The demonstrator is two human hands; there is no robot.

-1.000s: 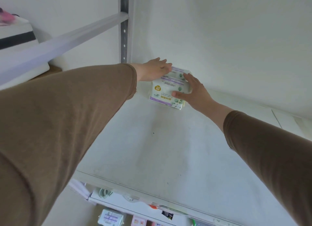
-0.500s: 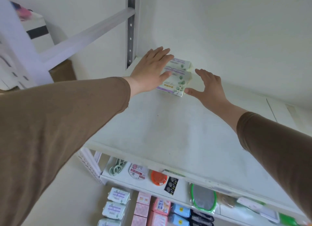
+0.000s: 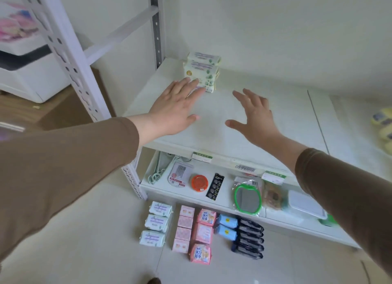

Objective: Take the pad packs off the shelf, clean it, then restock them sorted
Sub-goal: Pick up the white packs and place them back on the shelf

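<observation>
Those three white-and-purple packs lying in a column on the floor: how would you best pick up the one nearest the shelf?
Probably from above, across its short width. The nearest white-and-purple pack lies flat, its long sides free toward the shelf and nearly touching the next pack. Its right end sits close to the pink boxes, so fingers fit better along the long edges.

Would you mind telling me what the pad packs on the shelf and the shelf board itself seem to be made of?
Pad packs: apparently soft printed plastic film, slightly glossy, with rounded, pillowy edges. Shelf board: smooth, matte white, probably laminated board or painted metal; the look leaves it open.
</observation>
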